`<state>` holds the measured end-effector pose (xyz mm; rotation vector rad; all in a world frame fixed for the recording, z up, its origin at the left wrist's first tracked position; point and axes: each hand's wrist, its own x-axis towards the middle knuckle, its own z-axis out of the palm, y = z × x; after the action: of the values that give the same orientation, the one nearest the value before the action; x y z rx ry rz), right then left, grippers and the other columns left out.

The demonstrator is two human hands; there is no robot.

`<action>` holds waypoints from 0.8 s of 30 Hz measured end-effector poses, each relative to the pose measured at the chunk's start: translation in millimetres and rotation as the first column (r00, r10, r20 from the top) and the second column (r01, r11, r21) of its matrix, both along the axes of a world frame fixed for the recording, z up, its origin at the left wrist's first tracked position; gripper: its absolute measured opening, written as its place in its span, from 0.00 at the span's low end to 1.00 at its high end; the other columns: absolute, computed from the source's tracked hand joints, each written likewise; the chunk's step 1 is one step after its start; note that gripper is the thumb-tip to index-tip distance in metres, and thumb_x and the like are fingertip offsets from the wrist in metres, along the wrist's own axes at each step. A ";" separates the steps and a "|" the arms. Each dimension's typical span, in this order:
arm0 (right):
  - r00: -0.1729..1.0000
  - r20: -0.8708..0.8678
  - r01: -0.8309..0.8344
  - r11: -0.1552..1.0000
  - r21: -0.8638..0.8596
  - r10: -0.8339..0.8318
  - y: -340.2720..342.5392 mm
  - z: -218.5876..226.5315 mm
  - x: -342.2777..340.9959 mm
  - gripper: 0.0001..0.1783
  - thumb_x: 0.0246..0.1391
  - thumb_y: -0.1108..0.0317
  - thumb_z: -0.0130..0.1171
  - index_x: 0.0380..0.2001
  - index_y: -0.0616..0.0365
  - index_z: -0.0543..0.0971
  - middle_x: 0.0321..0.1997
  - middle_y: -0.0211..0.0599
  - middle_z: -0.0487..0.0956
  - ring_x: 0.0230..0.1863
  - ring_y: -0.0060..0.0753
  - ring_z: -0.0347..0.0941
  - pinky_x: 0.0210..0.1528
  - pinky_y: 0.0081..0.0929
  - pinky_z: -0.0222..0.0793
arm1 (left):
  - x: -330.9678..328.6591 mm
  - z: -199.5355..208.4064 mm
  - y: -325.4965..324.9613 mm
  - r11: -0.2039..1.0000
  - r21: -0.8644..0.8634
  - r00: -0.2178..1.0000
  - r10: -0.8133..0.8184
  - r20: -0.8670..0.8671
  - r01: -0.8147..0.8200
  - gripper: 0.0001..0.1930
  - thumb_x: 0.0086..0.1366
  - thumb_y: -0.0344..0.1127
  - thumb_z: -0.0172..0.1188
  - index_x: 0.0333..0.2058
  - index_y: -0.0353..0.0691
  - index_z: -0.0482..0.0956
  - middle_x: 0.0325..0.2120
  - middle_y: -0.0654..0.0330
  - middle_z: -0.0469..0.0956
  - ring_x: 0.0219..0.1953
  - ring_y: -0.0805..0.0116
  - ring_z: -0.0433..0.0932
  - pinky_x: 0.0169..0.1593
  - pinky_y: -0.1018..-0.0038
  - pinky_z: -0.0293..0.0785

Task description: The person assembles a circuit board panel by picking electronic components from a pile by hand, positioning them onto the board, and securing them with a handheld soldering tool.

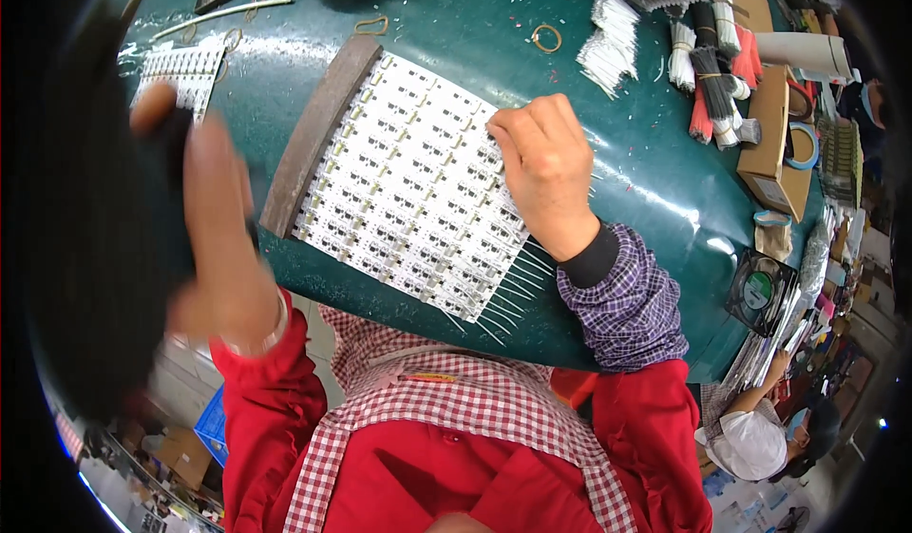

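We have a panel (408, 186) of small white boards lying tilted on the green tabletop (456, 29), its far left edge against a dark bar (318, 134) and thin wire leads (513, 295) sticking out over the near right edge. Our right hand (546, 162) rests curled on the panel's right side, fingertips pressed down on the boards; whether it pinches anything we cannot tell. Our left hand (214, 238) is raised near the left, blurred and closed around something dark we cannot make out. We judge the main risk to be the panel sliding or pivoting off the near tabletop edge, since only one hand pins it. Pressing too hard could snap boards apart or bend the leads. The blurred left hand could also knock the bar. Wire bundles (708, 67) and rubber bands (546, 37) lie far right, well apart from the panel.
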<state>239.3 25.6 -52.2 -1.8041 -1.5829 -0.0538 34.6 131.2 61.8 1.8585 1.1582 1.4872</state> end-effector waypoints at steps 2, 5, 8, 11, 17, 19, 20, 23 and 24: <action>1.000 0.018 0.006 0.998 -0.059 -0.005 -3.8 -3.5 1.7 0.07 0.45 0.78 0.66 0.29 0.56 0.79 0.30 0.36 0.71 0.37 0.40 0.71 0.37 0.37 0.69 | 8.8 -20.4 47.9 0.995 -0.104 0.977 -0.027 -0.210 0.005 0.14 0.60 0.27 0.72 0.44 0.32 0.84 0.29 0.65 0.83 0.22 0.82 0.74 0.28 0.83 0.67; 0.990 -0.137 -0.035 0.999 0.002 0.035 -3.6 3.2 6.2 0.08 0.46 0.78 0.66 0.31 0.56 0.80 0.32 0.36 0.73 0.39 0.41 0.72 0.39 0.37 0.71 | -2.0 -38.9 50.6 0.943 -0.325 0.993 -0.098 -0.068 0.070 0.15 0.55 0.25 0.74 0.42 0.31 0.84 0.29 0.62 0.84 0.20 0.81 0.73 0.25 0.83 0.66; 0.994 -0.015 0.108 0.993 0.040 -0.108 -12.7 13.1 46.9 0.08 0.48 0.77 0.69 0.32 0.57 0.81 0.35 0.37 0.76 0.40 0.45 0.72 0.41 0.38 0.71 | -7.3 -29.4 14.0 0.936 -0.346 0.998 -0.040 0.057 0.057 0.15 0.56 0.22 0.71 0.44 0.29 0.83 0.34 0.59 0.85 0.21 0.80 0.74 0.24 0.82 0.66; 0.965 0.117 0.236 0.972 -0.008 -0.233 -21.0 5.8 86.4 0.09 0.48 0.76 0.70 0.34 0.58 0.82 0.36 0.36 0.76 0.40 0.44 0.72 0.41 0.38 0.71 | -17.1 -36.4 -9.2 0.905 -0.422 0.998 -0.028 0.056 0.049 0.16 0.58 0.19 0.68 0.47 0.28 0.81 0.36 0.57 0.85 0.22 0.79 0.74 0.23 0.82 0.67; 0.983 0.130 0.137 0.990 -0.026 -0.133 -10.0 -8.6 109.3 0.07 0.50 0.76 0.69 0.32 0.59 0.79 0.37 0.38 0.75 0.42 0.46 0.71 0.43 0.40 0.70 | -30.1 -40.9 -40.9 0.822 -0.566 0.996 -0.004 0.094 0.056 0.16 0.59 0.18 0.67 0.46 0.28 0.81 0.34 0.57 0.83 0.21 0.78 0.73 0.23 0.80 0.66; 0.981 0.163 0.122 0.984 -0.127 -0.101 -8.8 -7.9 112.8 0.09 0.51 0.75 0.68 0.33 0.59 0.77 0.37 0.40 0.75 0.41 0.47 0.71 0.43 0.41 0.70 | -33.1 -40.7 -43.6 0.822 -0.566 0.997 -0.017 0.082 0.060 0.16 0.59 0.17 0.67 0.47 0.28 0.81 0.34 0.57 0.83 0.21 0.78 0.73 0.23 0.80 0.65; 0.974 0.215 0.105 0.982 -0.157 -0.069 -8.1 -6.7 112.4 0.10 0.53 0.76 0.66 0.35 0.61 0.74 0.36 0.43 0.74 0.41 0.49 0.71 0.42 0.42 0.70 | -34.8 -40.8 -46.0 0.817 -0.574 0.996 -0.012 0.090 0.061 0.16 0.59 0.17 0.67 0.47 0.28 0.81 0.34 0.57 0.83 0.21 0.78 0.73 0.23 0.80 0.65; 0.952 0.306 0.107 0.967 -0.233 -0.031 -9.1 -3.6 112.0 0.10 0.54 0.77 0.64 0.36 0.62 0.73 0.36 0.46 0.74 0.42 0.50 0.71 0.41 0.43 0.70 | -39.2 -40.6 -53.6 0.800 -0.595 0.993 -0.012 0.114 0.078 0.18 0.58 0.17 0.68 0.49 0.28 0.81 0.35 0.56 0.83 0.22 0.78 0.74 0.24 0.80 0.66; 0.952 0.305 0.101 0.967 -0.234 -0.026 -10.7 -2.2 112.5 0.10 0.54 0.77 0.64 0.36 0.62 0.73 0.36 0.46 0.74 0.42 0.50 0.71 0.41 0.43 0.70 | -41.1 -41.1 -55.7 0.789 -0.607 0.991 -0.023 0.133 0.100 0.19 0.58 0.17 0.68 0.50 0.29 0.81 0.37 0.56 0.84 0.23 0.78 0.75 0.24 0.80 0.68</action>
<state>351.7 14.9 -54.4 -2.1217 -1.8067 -0.1755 -6.4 75.5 20.8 1.3209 1.3095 0.9924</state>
